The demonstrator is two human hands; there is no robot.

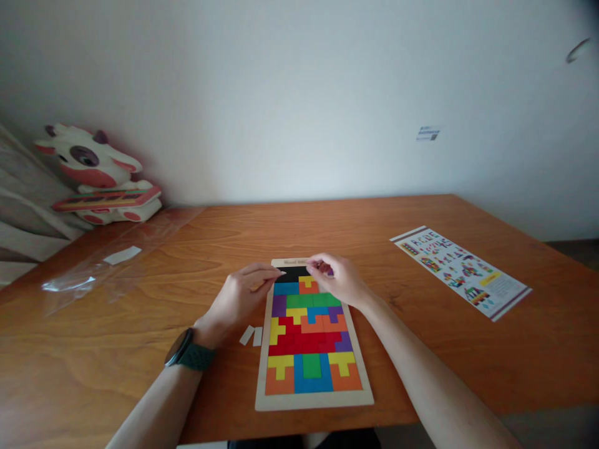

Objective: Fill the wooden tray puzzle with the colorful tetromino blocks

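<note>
A wooden puzzle board (314, 399) with a pale frame lies on the table before me, filled with coloured block pieces in red, green, blue, yellow, orange and purple. Bare black base (294, 272) shows near its far end. At the far left corner, the thumb and fingers of my left hand (243, 293) are pinched together, with a small pale spot at their tips. My right hand (341, 280) covers the far right corner, its thumb and fingertips close together. A bit of purple shows beside its fingers; I cannot tell whether it is held.
Two small pale pieces (253, 335) lie left of the board. A printed pattern sheet (461, 271) is on the right. Clear plastic wrapping (140, 240) and a cow-shaped toy keyboard (105, 181) are at the left, by the wall.
</note>
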